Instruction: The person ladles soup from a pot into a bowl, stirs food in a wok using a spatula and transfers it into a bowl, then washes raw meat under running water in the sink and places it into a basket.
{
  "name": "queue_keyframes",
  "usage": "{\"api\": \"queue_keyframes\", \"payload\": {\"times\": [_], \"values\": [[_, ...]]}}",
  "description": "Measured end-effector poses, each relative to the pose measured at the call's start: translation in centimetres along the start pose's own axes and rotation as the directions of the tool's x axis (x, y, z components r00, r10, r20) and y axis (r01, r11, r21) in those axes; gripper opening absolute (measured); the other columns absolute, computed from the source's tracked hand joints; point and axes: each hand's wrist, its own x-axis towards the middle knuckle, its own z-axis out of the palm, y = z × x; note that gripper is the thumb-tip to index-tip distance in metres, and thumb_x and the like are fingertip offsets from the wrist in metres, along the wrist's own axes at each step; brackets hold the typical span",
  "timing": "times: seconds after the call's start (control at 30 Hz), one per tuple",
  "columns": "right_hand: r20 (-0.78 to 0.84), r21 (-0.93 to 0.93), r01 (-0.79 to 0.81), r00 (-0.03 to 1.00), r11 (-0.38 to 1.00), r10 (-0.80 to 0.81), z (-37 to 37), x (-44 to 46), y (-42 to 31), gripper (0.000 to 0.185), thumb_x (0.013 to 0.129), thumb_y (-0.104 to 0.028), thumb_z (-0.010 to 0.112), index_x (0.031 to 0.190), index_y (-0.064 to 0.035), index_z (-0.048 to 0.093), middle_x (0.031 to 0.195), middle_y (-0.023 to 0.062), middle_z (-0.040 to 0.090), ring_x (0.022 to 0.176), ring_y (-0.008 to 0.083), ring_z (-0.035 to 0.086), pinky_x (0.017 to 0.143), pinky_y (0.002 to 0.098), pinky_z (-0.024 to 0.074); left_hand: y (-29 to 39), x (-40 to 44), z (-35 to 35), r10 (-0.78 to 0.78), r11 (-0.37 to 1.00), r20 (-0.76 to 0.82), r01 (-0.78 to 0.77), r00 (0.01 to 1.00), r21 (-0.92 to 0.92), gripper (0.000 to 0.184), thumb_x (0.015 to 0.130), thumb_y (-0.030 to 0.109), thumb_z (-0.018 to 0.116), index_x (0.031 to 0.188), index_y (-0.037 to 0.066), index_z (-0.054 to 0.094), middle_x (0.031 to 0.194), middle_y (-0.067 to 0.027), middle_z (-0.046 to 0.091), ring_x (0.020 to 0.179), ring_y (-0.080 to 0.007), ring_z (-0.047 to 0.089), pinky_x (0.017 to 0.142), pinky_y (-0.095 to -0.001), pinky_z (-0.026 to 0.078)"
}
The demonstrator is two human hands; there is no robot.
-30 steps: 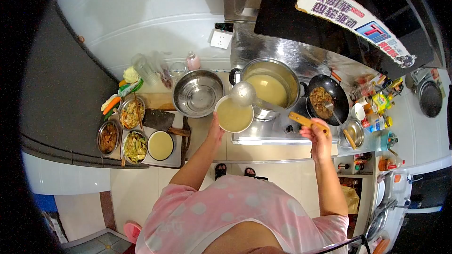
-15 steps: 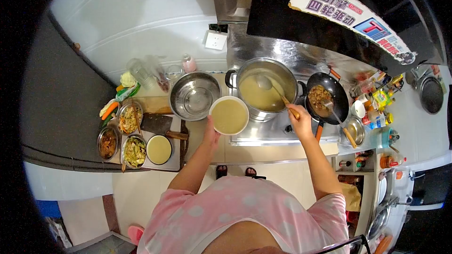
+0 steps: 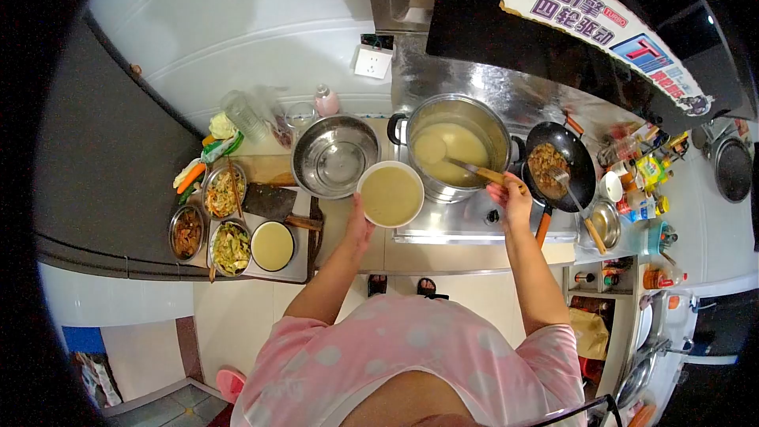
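Observation:
My left hand [image 3: 360,225] grips the side of a white bowl [image 3: 390,194] filled with pale yellow liquid. My right hand [image 3: 510,196] is closed round the wooden handle of a ladle [image 3: 474,170], whose head lies in the liquid of a large steel pot [image 3: 455,103] on the stove. The bowl is held just left of the pot, in front of a steel basin [image 3: 336,156]. Right of the pot, a black wok [image 3: 581,160] holds brown chopped food and a spatula [image 3: 581,209].
On the left, a white board [image 3: 294,270] bears a cleaver [image 3: 273,202] and a bowl of yellow liquid [image 3: 272,246]. Around it stand dishes of food [image 3: 231,247]. Bottles and jars [image 3: 644,170] crowd the right side, near a small steel bowl [image 3: 606,221].
The ladle has gone from above the white bowl down into the pot, and its head now sits in the liquid. My right hand moved slightly left and up with it; the left still holds the bowl.

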Motion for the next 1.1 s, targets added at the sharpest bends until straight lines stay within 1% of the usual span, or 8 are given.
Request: {"api": "queue_keyframes", "payload": {"times": [0.13, 0.27, 0.37, 0.53, 0.67, 0.97, 1.07, 1.1], "values": [[0.009, -0.008, 0.01, 1.0, 1.0, -0.01, -0.3, -0.7, -1.3, 0.026, 0.09, -0.016, 0.048, 0.108, 0.0009, 0.053, 0.08, 0.0148, 0.064, 0.064, 0.0212, 0.065, 0.055, 0.0267, 0.0532, 0.6, -0.3, 0.3, -0.072, 0.996, -0.034, 0.074, 0.997, 0.044, 0.068, 0.089, 0.059, 0.031, 0.133, 0.008, 0.033, 0.131, -0.0063, 0.045, 0.119, -0.0177, 0.046, 0.098, -0.0327, 0.037], [0.016, -0.06, 0.038, 0.999, 0.997, -0.037, -0.3, -1.6, -3.1, 0.026, 0.091, -0.017, 0.046, 0.108, 0.0008, 0.053, 0.079, 0.0146, 0.064, 0.063, 0.0204, 0.064, 0.055, 0.0263, 0.0522, -0.9, 0.7, -0.4, -0.018, 0.999, 0.04, 0.019, 0.999, -0.044, 0.069, 0.088, 0.06, 0.031, 0.134, 0.008, 0.033, 0.132, -0.0061, 0.044, 0.12, -0.0171, 0.044, 0.1, -0.0325, 0.035], [0.019, -0.115, 0.085, 0.996, 0.99, -0.084, -0.5, -2.2, -4.6, 0.026, 0.091, -0.018, 0.047, 0.108, 0.0007, 0.053, 0.078, 0.0145, 0.064, 0.062, 0.0199, 0.064, 0.054, 0.0258, 0.0515, -1.6, 1.3, -1.0, -0.015, 0.998, 0.06, 0.018, 0.998, -0.053, 0.07, 0.088, 0.061, 0.03, 0.134, 0.008, 0.033, 0.133, -0.0056, 0.044, 0.122, -0.0163, 0.042, 0.101, -0.0321, 0.033], [0.036, -0.12, 0.152, 0.988, 0.981, -0.149, -0.5, -3.7, -7.6, 0.027, 0.088, -0.019, 0.051, 0.107, 0.0006, 0.054, 0.078, 0.0159, 0.064, 0.061, 0.0207, 0.064, 0.053, 0.0273, 0.0521, -1.0, 0.7, 0.0, -0.001, 1.0, 0.075, 0.002, 0.997, -0.016, 0.069, 0.089, 0.061, 0.029, 0.134, 0.009, 0.033, 0.135, -0.0046, 0.042, 0.123, -0.0161, 0.04, 0.102, -0.0313, 0.031], [0.045, -0.211, 0.195, 0.981, 0.958, -0.189, 0.2, -5.9, -10.1, 0.033, 0.089, -0.026, 0.049, 0.108, 0.0002, 0.054, 0.076, 0.0144, 0.064, 0.064, 0.0201, 0.065, 0.057, 0.0256, 0.0505, -1.1, 0.8, 0.3, -0.006, 1.0, 0.046, 0.007, 0.999, -0.013, 0.067, 0.09, 0.059, 0.029, 0.135, 0.01, 0.031, 0.136, -0.0042, 0.04, 0.124, -0.0166, 0.039, 0.103, -0.0319, 0.029], [0.131, -0.238, 0.185, 0.979, 0.953, -0.157, 1.1, -10.1, -12.3, 0.034, 0.088, -0.026, 0.049, 0.106, 0.0019, 0.053, 0.076, 0.0148, 0.063, 0.062, 0.0198, 0.063, 0.055, 0.0264, 0.0496, -0.1, -0.2, 1.9, -0.005, 1.0, 0.017, 0.004, 1.0, 0.005, 0.067, 0.09, 0.058, 0.031, 0.137, 0.01, 0.029, 0.138, -0.0054, 0.038, 0.126, -0.0197, 0.037, 0.105, -0.0356, 0.028], [0.185, -0.147, 0.155, 0.974, 0.977, -0.127, 1.0, -10.8, -10.9, 0.029, 0.088, -0.021, 0.05, 0.104, 0.0023, 0.054, 0.073, 0.0153, 0.063, 0.059, 0.0208, 0.064, 0.054, 0.0265, 0.052, -0.8, 0.6, 0.9, -0.015, 0.999, 0.036, 0.017, 0.999, -0.051, 0.067, 0.09, 0.058, 0.032, 0.137, 0.01, 0.028, 0.139, -0.0066, 0.037, 0.127, -0.0211, 0.036, 0.105, -0.0362, 0.028], [0.203, -0.157, 0.147, 0.973, 0.976, -0.114, 1.1, -11.1, -10.4, 0.029, 0.088, -0.022, 0.051, 0.104, 0.0023, 0.054, 0.074, 0.0155, 0.063, 0.059, 0.021, 0.064, 0.055, 0.027, 0.0523, -0.7, 0.5, 0.8, -0.022, 0.999, 0.038, 0.023, 0.999, -0.028, 0.068, 0.09, 0.058, 0.03, 0.138, 0.009, 0.027, 0.139, -0.0066, 0.035, 0.128, -0.0206, 0.035, 0.105, -0.036, 0.027]]}}
